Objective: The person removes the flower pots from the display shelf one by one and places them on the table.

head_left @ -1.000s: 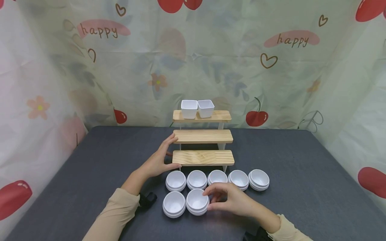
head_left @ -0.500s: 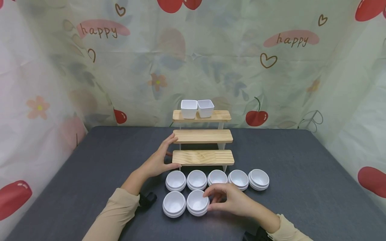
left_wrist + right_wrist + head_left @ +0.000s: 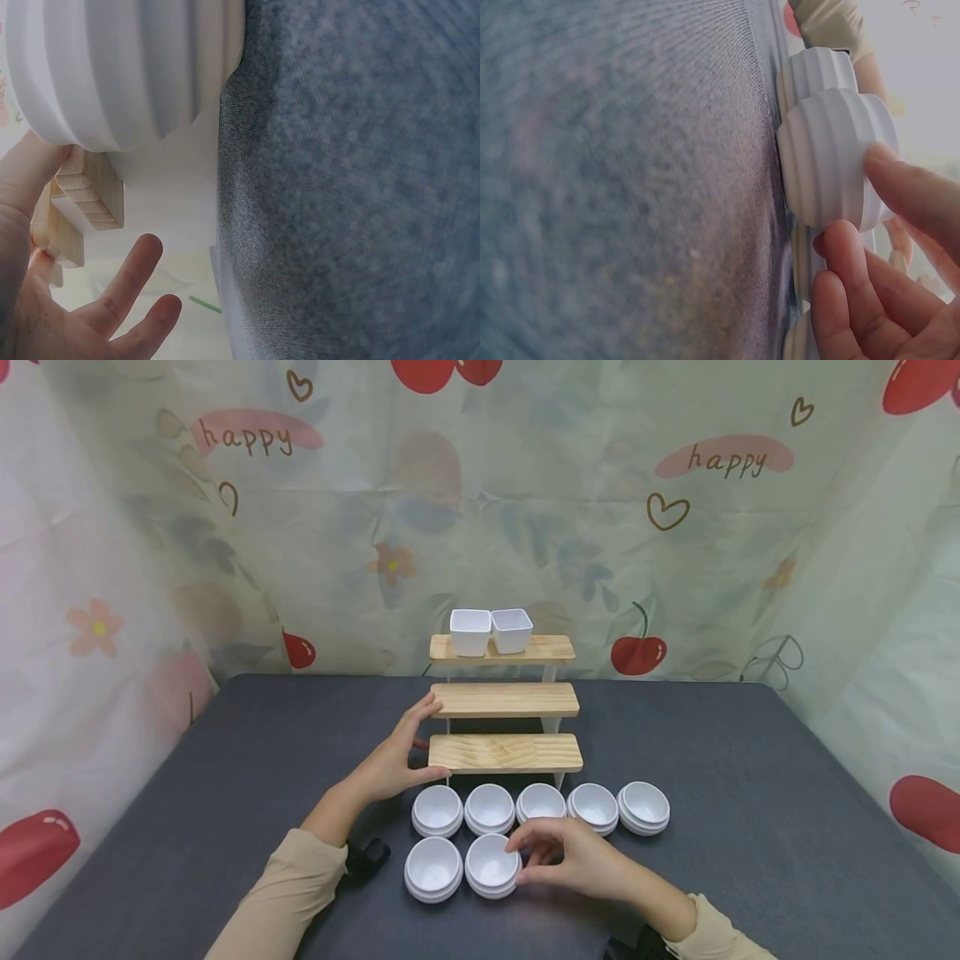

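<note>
My left hand (image 3: 388,764) rests against the left side of a three-tier wooden display stand (image 3: 506,753). Its index finger touches the middle board and its thumb the lowest; in the left wrist view the other fingers (image 3: 129,285) stretch out straight. With thumb and fingertips, my right hand (image 3: 573,858) pinches the right side of a stack of round white bowls (image 3: 492,865) on the table. Ribbed outer walls show on that bowl stack (image 3: 829,161) in the right wrist view. Left of it stands a similar bowl stack (image 3: 433,868).
Behind these, a row of several white bowl stacks (image 3: 437,810) runs along the stand's front, the middle one partly covered by my right hand. Two square white cups (image 3: 471,633) sit on the top board. A dark grey cloth (image 3: 750,810) covers the table; printed curtains (image 3: 487,527) surround it.
The bowl stack at my right hand has shifted very slightly to the right and toward me. My left hand and the stand keep their places.
</note>
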`<action>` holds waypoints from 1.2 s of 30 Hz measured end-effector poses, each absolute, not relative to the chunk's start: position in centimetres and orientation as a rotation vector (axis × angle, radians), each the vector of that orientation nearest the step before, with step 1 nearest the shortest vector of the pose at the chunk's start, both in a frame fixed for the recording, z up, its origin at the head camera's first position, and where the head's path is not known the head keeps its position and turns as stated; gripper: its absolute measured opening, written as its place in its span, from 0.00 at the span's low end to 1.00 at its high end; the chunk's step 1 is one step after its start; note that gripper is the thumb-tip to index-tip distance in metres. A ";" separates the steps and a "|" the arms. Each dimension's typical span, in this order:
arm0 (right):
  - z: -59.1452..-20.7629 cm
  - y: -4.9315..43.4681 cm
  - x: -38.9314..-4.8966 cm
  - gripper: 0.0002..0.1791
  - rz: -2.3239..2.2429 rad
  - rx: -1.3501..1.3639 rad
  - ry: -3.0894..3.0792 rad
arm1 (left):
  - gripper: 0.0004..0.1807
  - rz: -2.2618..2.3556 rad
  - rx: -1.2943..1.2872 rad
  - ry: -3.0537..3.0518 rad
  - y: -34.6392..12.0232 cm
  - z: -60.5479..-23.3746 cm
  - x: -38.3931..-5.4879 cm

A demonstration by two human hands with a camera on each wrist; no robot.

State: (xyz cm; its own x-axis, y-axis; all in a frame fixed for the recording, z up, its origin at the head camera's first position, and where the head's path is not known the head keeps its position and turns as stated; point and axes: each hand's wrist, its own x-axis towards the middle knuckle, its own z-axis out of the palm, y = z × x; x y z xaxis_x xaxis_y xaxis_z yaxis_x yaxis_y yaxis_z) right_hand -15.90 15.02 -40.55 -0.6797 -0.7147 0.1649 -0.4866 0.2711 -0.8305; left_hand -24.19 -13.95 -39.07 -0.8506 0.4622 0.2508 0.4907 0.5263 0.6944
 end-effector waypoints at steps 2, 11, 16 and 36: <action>-40.5 15.0 -15.9 0.16 -1.363 -1.109 2.301 | 0.51 -1.252 -0.851 -2.711 -14.0 -39.1 -24.2; -40.5 15.1 -15.9 0.16 -1.360 -1.093 2.292 | 0.51 -1.258 -0.850 -2.708 -14.0 -39.1 -24.2; -40.4 15.0 -15.8 0.15 -1.374 -1.096 2.277 | 0.50 -1.260 -0.851 -2.705 -14.0 -39.2 -24.3; -39.9 15.4 -16.0 0.15 -1.414 -1.126 2.287 | 0.51 -1.270 -0.838 -2.723 -14.0 -39.2 -24.3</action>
